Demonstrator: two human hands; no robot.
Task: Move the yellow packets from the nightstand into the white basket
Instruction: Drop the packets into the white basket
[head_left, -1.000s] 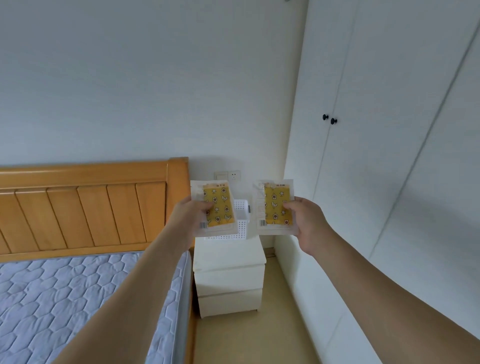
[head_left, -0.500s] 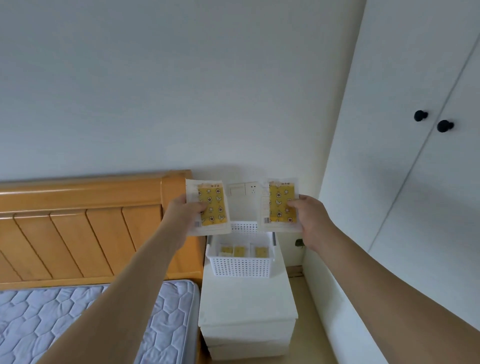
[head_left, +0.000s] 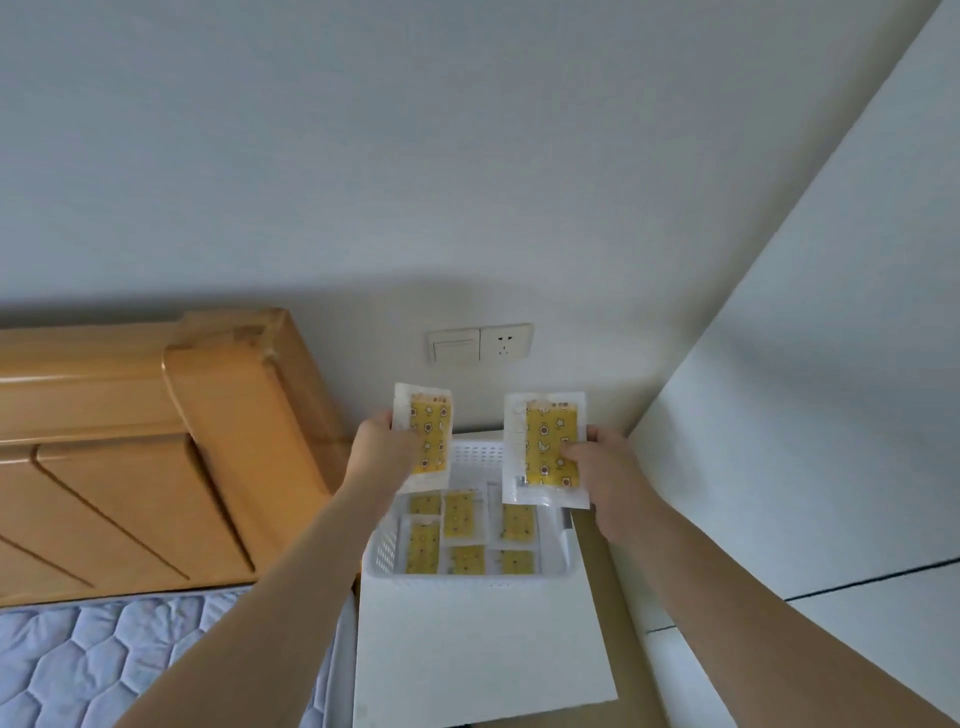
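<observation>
Up in the air, both hands hold one yellow packet each. The left hand (head_left: 383, 453) pinches the left packet (head_left: 423, 436) by its left edge, with the thumb on the front. The right hand (head_left: 602, 467) pinches the right packet (head_left: 545, 449) by its right edge, and its thumb lies on the yellow part. Both packets stand upright and face the camera. They are apart from each other, with a gap between them. They hang over the back part of the white basket (head_left: 467, 574). More yellow packets (head_left: 460, 515) lie flat in the basket, side by side, and some lie partly over others. The basket sits on the back part of the white nightstand (head_left: 483, 649), close to the wall. On the wall above the packets are a light switch (head_left: 453, 347) and a socket (head_left: 505, 342), side by side. A wooden headboard (head_left: 156, 447) stands left of the nightstand. Below it is a bed (head_left: 104, 660) with a pale blue quilted cover. White cupboard doors (head_left: 831, 415) fill the right side.
</observation>
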